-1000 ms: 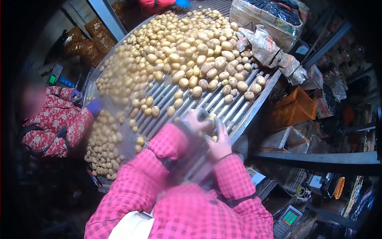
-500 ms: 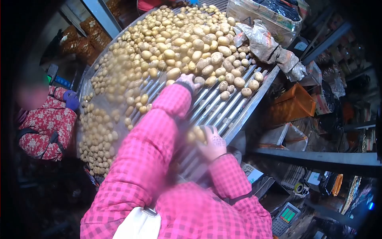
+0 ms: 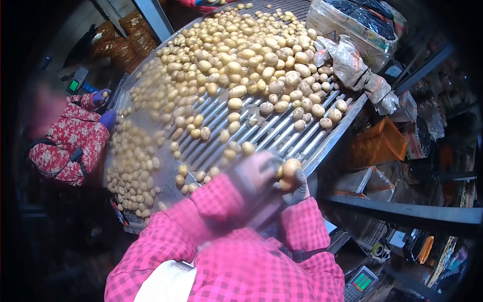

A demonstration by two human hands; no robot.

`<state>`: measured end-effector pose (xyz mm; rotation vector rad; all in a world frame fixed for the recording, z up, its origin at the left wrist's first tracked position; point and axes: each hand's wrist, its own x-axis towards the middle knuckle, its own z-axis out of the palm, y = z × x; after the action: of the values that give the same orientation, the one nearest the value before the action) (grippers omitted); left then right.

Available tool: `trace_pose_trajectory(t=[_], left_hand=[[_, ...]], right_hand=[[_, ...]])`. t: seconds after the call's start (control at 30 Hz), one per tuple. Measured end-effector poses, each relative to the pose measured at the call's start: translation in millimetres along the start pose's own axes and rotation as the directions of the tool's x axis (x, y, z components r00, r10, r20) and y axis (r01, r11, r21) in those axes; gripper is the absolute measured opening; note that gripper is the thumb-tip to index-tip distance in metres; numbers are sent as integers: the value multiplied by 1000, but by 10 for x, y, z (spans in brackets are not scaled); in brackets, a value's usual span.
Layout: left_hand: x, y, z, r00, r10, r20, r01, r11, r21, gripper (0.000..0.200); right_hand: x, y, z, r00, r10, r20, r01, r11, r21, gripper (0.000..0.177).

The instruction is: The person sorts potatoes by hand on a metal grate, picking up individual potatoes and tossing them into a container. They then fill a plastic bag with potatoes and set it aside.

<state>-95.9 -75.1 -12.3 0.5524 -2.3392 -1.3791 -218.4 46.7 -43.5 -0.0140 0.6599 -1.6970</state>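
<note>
Both of my hands are gloved and meet low over the slatted metal sorting table. My right hand is closed around several potatoes, held up against its palm. Coming in from the left, my left hand is somewhat blurred. Its fingers curl at a potato right beside those in the right hand. A large heap of potatoes covers the far part of the table, with loose ones scattered on the slats nearer me.
At the left edge another person in a red floral top works with purple gloves. A box with black plastic and a crumpled sack lie at the right rim. An orange crate and a metal beam are to the right.
My left hand has drawn back from the heap to my right hand. The right hand has moved right and lifted its potatoes. The other person's hand now holds a small potato.
</note>
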Motion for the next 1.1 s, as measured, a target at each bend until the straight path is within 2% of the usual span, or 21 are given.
trace_pose_trajectory(t=[0.1, 0.13, 0.17, 0.2, 0.23, 0.3, 0.37, 0.43, 0.5, 0.53, 0.63, 0.7, 0.73, 0.77, 0.87, 0.9, 0.93, 0.97, 1.03, 1.07, 1.1], left_hand=[[465, -260, -472, 920, -80, -384, 132, 985, 112, 29], [679, -719, -609, 880, 127, -457, 111, 881, 459, 35], [840, -833, -763, 888, 63, -455, 255, 757, 602, 40], [949, -923, -880, 916, -63, -397, 326, 696, 640, 42], [1041, -1065, -993, 931, -238, -276, 361, 701, 615, 44], [1127, -1137, -1002, 904, -374, -209, 399, 555, 730, 43], [1112, -1062, -1009, 851, -460, -253, 480, 485, 731, 42], [1027, -1143, -1061, 871, -421, -252, 476, 598, 645, 36], [900, -1413, -1082, 909, -217, -357, 393, 731, 558, 29], [839, -1055, -1101, 894, -326, -307, 444, 734, 515, 30], [628, -609, -1050, 981, -180, -74, 194, 864, 464, 33], [447, -315, -813, 976, -194, 104, 100, 810, 577, 35], [374, -346, -705, 932, -280, 229, 80, 777, 625, 45], [336, -360, -585, 863, -388, 325, 1, 644, 765, 50], [237, -468, -534, 934, -280, 223, 75, 763, 642, 45], [241, -540, -555, 954, -249, 168, 114, 816, 567, 42], [274, -416, -608, 922, -374, 99, 340, 906, 253, 36], [308, -342, -660, 935, -352, 49, 353, 935, -23, 38], [326, -43, -604, 932, -356, -67, 286, 835, -470, 42], [331, 180, -547, 948, -317, -37, 271, 863, -427, 49], [348, 123, -371, 997, -32, -65, 19, 981, -191, 49]], right_hand=[[-30, -34, -69, 994, -12, 110, 2, 996, 89, 61], [-25, -44, -60, 993, -14, 119, 0, 993, 116, 59], [-24, -52, -52, 992, -16, 125, -2, 990, 142, 57], [-24, -59, -26, 992, -42, 121, 23, 988, 150, 55], [-30, -51, -11, 992, -62, 112, 44, 986, 158, 54], [-35, -24, -15, 996, -57, 65, 44, 983, 181, 55], [-89, -60, 131, 998, -53, 20, 53, 999, -6, 65], [-80, -67, 103, 996, -53, 72, 55, 998, -35, 68], [-67, -31, 30, 998, -67, -10, 67, 995, 75, 58], [-77, -68, 60, 999, -23, 43, 18, 994, 112, 58], [-56, -72, 54, 991, -32, 128, 19, 995, 102, 58], [-34, -58, 13, 991, -23, 133, 2, 988, 155, 53], [-43, -65, 23, 993, -25, 117, 10, 991, 131, 52], [-48, -70, 42, 994, -30, 102, 19, 994, 108, 52], [-74, -48, 92, 995, -100, -18, 100, 994, 33, 52], [-52, -67, -15, 999, 12, 45, -19, 988, 151, 53], [-79, -86, -6, 1000, 6, 19, -7, 996, 94, 54], [-98, -97, 23, 1000, -5, -9, 5, 999, 39, 56], [-128, -94, 97, 993, 26, 116, -54, 967, 249, 50], [-132, -119, 184, 985, 42, 166, -95, 940, 327, 51], [-120, -116, 186, 997, 38, 68, -54, 965, 257, 51]])
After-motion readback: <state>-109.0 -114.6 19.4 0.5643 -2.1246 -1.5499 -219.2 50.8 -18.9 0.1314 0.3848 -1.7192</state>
